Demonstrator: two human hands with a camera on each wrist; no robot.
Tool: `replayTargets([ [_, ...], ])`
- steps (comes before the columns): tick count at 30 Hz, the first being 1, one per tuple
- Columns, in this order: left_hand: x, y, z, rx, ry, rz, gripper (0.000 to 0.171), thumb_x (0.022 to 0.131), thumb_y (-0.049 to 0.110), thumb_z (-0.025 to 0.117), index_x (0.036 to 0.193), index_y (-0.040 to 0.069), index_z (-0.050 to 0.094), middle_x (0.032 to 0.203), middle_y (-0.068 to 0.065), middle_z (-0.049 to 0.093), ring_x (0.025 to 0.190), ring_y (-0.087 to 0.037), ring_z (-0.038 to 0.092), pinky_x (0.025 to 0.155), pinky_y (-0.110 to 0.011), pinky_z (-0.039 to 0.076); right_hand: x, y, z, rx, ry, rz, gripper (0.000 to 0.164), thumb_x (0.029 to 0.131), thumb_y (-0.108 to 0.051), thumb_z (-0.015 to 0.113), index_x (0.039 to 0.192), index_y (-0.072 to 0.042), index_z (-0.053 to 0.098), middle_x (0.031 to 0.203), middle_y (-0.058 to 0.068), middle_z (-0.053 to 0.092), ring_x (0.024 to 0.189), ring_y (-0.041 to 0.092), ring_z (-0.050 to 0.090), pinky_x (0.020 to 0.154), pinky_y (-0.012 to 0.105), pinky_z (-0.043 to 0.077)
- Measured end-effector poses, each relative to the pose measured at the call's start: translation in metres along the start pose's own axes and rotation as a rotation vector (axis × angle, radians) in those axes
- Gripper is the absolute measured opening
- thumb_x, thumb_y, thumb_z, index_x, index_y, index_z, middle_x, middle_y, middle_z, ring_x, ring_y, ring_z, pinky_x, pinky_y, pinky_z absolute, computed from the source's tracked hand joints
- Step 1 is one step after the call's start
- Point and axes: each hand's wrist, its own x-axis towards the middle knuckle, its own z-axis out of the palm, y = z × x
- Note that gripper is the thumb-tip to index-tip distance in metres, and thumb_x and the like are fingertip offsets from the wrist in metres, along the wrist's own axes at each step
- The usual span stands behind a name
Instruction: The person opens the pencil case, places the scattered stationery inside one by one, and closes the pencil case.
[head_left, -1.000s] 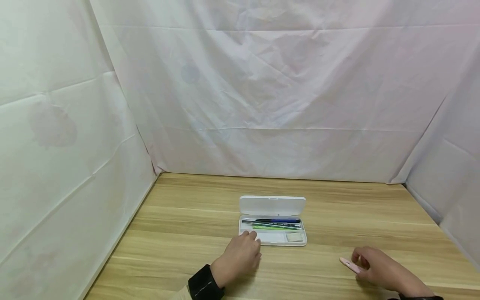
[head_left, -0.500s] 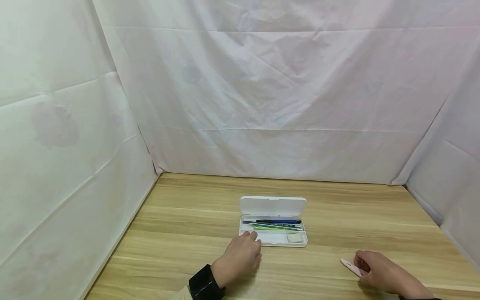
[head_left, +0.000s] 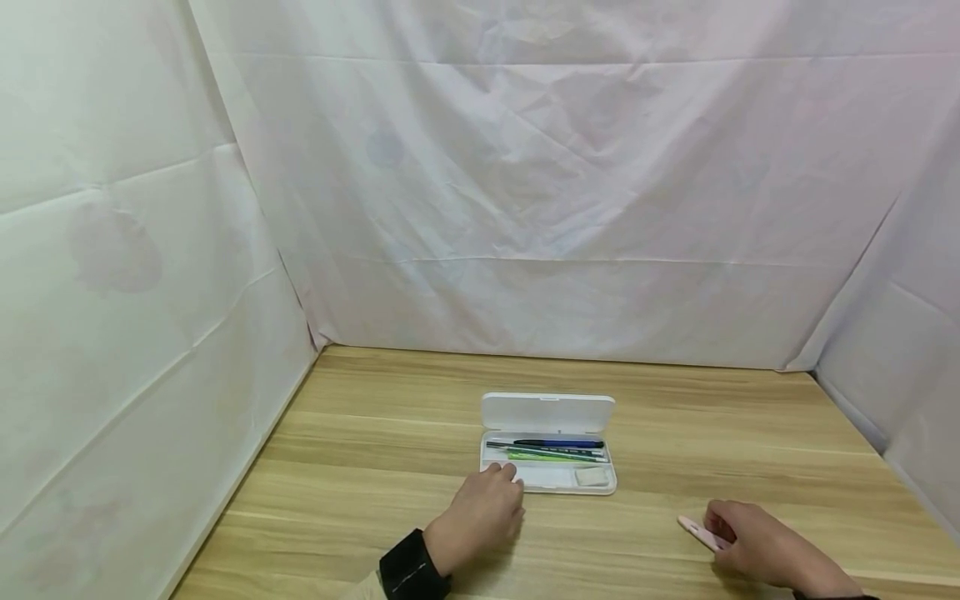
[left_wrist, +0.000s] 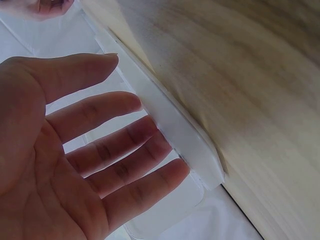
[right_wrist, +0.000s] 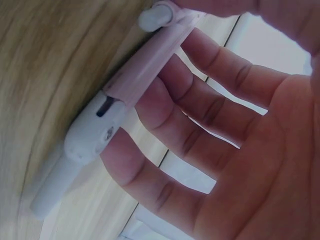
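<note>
The right hand (head_left: 757, 546) lies low on the pale wooden tabletop (head_left: 360, 492), its fingers (right_wrist: 200, 125) curled against a slim pink plastic utility knife (right_wrist: 135, 82) that lies on the wood with its tip pointing toward the case; the thumb is mostly out of frame, so how firm the pinch is cannot be told. The left hand (head_left: 480, 517) rests with straight, slightly spread fingers (left_wrist: 125, 145) touching the front left corner of the open white plastic pencil case (head_left: 547, 477), which holds several pens (head_left: 551, 450) and a pale eraser (head_left: 592, 476). To lift the knife cleanly, it seems best to roll it onto the fingertips while the case is steadied. Creased white cloth (head_left: 525, 183) walls the table on three sides.
</note>
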Motion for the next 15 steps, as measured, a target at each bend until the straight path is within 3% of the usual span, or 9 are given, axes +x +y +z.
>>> replayTargets([
  [8, 0.0, 0.0, 0.0, -0.003, -0.007, -0.004, 0.019, 0.084, 0.03, 0.074, 0.083, 0.011, 0.07, 0.082, 0.002, 0.057, 0.073, -0.013, 0.056, 0.058, -0.025, 0.046, 0.01, -0.014, 0.0, -0.001, 0.025, 0.024, 0.026, 0.072, -0.011, 0.077, 0.089, -0.012, 0.058, 0.073, -0.002, 0.051, 0.061, 0.004, 0.042, 0.053, 0.023, 0.034],
  [15, 0.001, 0.001, -0.002, -0.014, -0.04, -0.018, 0.02, 0.085, 0.03, 0.074, 0.084, 0.011, 0.071, 0.084, 0.001, 0.059, 0.074, -0.013, 0.056, 0.058, -0.025, 0.047, 0.019, -0.035, -0.002, -0.044, 0.092, -0.047, 0.022, 0.074, -0.009, 0.075, 0.088, -0.013, 0.058, 0.072, -0.004, 0.049, 0.061, 0.002, 0.04, 0.053, 0.023, 0.033],
])
